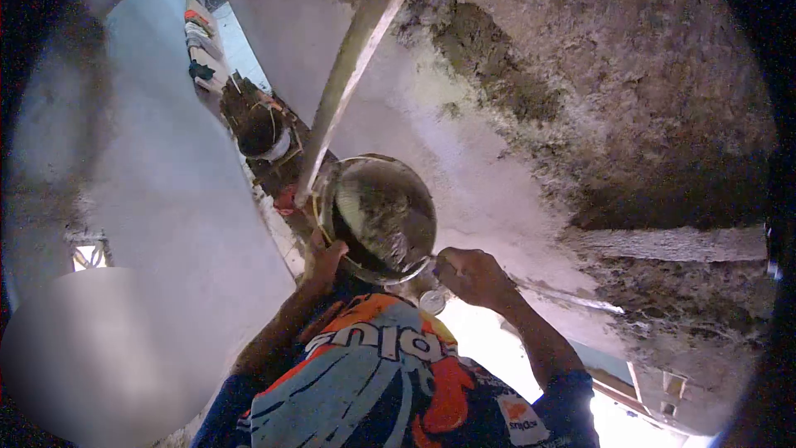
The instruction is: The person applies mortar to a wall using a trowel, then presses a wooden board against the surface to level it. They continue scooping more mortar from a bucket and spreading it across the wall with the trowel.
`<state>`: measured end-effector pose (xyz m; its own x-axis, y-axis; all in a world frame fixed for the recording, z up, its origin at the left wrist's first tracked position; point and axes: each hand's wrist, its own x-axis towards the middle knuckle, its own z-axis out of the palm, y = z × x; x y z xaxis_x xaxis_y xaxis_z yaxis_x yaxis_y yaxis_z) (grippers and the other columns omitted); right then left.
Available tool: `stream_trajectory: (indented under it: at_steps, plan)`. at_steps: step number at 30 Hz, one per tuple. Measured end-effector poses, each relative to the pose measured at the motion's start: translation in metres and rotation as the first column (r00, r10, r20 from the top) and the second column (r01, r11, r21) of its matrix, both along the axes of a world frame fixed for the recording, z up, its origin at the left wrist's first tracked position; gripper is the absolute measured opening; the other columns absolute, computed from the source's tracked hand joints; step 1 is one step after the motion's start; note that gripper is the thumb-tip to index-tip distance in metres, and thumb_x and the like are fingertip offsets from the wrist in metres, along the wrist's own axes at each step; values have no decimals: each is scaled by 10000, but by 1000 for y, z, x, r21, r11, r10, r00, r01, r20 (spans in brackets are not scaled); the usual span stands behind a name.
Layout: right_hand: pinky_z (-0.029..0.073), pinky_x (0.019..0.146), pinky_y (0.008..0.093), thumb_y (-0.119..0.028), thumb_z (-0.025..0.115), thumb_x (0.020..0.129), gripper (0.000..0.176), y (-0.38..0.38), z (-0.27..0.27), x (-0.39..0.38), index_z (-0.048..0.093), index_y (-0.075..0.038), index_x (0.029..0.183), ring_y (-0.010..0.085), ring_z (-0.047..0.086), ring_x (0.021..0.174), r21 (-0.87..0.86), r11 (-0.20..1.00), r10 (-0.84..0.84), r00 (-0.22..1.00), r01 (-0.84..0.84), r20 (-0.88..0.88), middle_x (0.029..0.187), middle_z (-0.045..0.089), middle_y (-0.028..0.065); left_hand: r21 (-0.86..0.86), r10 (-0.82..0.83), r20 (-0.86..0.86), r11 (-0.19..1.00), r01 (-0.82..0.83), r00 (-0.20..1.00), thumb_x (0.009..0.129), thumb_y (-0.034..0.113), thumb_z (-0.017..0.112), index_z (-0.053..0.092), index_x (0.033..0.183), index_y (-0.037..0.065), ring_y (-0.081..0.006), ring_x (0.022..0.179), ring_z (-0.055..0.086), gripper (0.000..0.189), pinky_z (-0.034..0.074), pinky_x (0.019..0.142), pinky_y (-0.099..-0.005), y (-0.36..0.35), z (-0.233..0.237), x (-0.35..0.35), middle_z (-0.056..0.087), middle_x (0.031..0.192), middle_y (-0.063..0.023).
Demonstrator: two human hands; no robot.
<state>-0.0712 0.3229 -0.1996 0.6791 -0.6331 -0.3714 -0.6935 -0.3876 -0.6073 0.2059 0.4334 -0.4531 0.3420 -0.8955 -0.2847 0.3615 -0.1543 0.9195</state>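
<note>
A round bucket (pixel 322 217) is in front of my chest, its mouth facing me, with wet grey mortar (pixel 385 211) inside. My left hand (pixel 322 259) is closed on the bucket's near left rim, the thumb lying over the edge. At the lower right rim, my right hand (pixel 471 275) is closed in a fist against the bucket. Its fingers are curled away from view, and what is inside them cannot be made out. Just beyond the bucket, a long straight batten (pixel 352 75) runs up and away, its lower end close to the left rim.
A rough wall (pixel 630 58) with patchy wet mortar fills the right side. A smooth pale wall (pixel 182 174) stands at the left. Down between them are a second bucket (pixel 269 143), boards and a red object (pixel 286 199). A small round lid-like thing (pixel 432 302) shows below the bucket.
</note>
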Motion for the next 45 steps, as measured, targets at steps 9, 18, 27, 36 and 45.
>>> stream_trajectory:
  at_steps: [9,18,27,36,45]
  plan:
    - [445,502,249,-234,595,816,300,-69,65,-40,564,-31,1034,115,499,525,553,753,-421,907,356,-11,735,561,35,132,-17,261,991,-18,965,715,149,588,498,1023,4,-239,829,554,352,440,714,-358,-14,89,-14,575,868,-120]
    - [453,534,354,-157,536,833,166,-82,13,-127,558,-60,966,247,562,620,-361,923,-130,991,133,33,717,564,97,273,-138,441,962,13,887,647,145,625,499,970,23,-221,695,527,368,442,635,-352,-33,114,-24,554,781,-76]
    - [451,650,370,-123,593,772,187,-143,-18,-179,589,-97,957,286,584,721,-764,628,-43,975,-145,-220,957,572,110,401,-299,534,913,74,791,673,143,557,515,999,-12,-226,720,547,363,447,659,-339,-37,136,-24,578,798,-134]
    - [481,569,419,-269,609,774,298,-81,81,-165,588,-93,1012,326,584,645,-878,475,-532,813,55,-237,793,609,150,308,-204,431,949,68,879,677,179,577,513,939,-15,-232,700,543,332,435,636,-351,-43,133,-28,569,771,-134]
    - [482,557,365,-251,624,774,231,-26,143,-5,614,-101,950,297,608,631,-750,660,-166,983,52,-78,784,631,139,277,-151,552,961,-9,820,676,168,568,521,953,-23,-223,711,568,339,449,639,-352,-38,116,-30,576,760,-125]
